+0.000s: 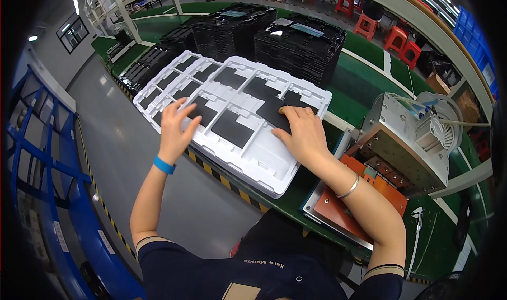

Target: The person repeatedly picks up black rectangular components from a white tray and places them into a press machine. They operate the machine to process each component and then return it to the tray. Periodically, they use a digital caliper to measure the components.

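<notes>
A white molded tray (259,165) with rectangular compartments lies across the green bench in front of me. Flat black sheets (232,132) sit in several of its compartments. My right hand (303,133) is at the tray's right part, its thumb and fingertips on the edge of a black sheet (274,111) that lies tilted over the compartments. Over the near left part of the tray is my left hand (177,128), fingers spread and holding nothing; it is close to another black sheet. What lies under my right palm is hidden.
Tall stacks of black trays (301,46) stand behind the white tray. To the right is a metal press fixture (406,141) above an orange plate (338,207), with a caliper-like tool (417,226) beyond it. A blue rack (47,184) stands at left.
</notes>
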The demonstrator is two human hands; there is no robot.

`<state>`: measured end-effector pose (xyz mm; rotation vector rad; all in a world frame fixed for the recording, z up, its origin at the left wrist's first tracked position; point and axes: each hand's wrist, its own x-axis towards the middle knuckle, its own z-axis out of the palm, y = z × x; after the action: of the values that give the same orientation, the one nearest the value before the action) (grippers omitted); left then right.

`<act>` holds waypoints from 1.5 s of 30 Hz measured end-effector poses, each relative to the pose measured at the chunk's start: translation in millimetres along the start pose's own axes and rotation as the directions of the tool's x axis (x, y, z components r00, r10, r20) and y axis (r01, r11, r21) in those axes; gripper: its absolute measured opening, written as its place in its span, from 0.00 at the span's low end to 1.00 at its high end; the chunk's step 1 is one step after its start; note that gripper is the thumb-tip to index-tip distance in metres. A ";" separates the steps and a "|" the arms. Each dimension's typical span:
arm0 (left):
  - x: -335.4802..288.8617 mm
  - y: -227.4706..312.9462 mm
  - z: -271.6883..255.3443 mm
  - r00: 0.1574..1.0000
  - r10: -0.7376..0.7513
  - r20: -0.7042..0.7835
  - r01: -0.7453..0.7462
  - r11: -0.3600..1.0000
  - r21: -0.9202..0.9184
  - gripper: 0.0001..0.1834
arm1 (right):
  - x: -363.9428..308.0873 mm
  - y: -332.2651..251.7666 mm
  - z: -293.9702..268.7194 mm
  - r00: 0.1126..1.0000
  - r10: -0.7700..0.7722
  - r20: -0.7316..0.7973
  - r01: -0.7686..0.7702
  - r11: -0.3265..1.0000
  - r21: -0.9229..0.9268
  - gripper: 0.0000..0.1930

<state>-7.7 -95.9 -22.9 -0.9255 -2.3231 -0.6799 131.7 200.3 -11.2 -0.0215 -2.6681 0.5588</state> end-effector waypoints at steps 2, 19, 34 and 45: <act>-11.9 4.8 3.5 0.996 0.029 0.090 -0.024 0.998 -0.055 0.18 | -0.1 -5.6 -1.0 1.000 0.003 -0.002 -0.003 1.000 -0.002 0.22; 27.5 140.4 11.6 0.848 0.531 -0.004 -0.469 0.745 -0.474 0.18 | -171.5 -4.0 -133.7 0.991 0.011 -0.134 0.000 0.997 0.081 0.26; 20.5 301.4 101.1 0.360 0.933 -0.021 -0.473 0.163 -0.866 0.14 | -223.8 55.6 -166.0 0.953 0.290 -0.089 -0.283 0.956 0.077 0.18; 18.8 301.4 109.6 0.333 0.943 0.031 -0.483 0.198 -0.853 0.19 | -207.5 67.3 -135.9 0.978 0.156 -0.137 -0.185 0.956 -0.230 0.17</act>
<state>168.5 172.6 -15.2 -2.8111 -1.4052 -0.9280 371.0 293.8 -5.2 -0.3475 -2.6168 0.2701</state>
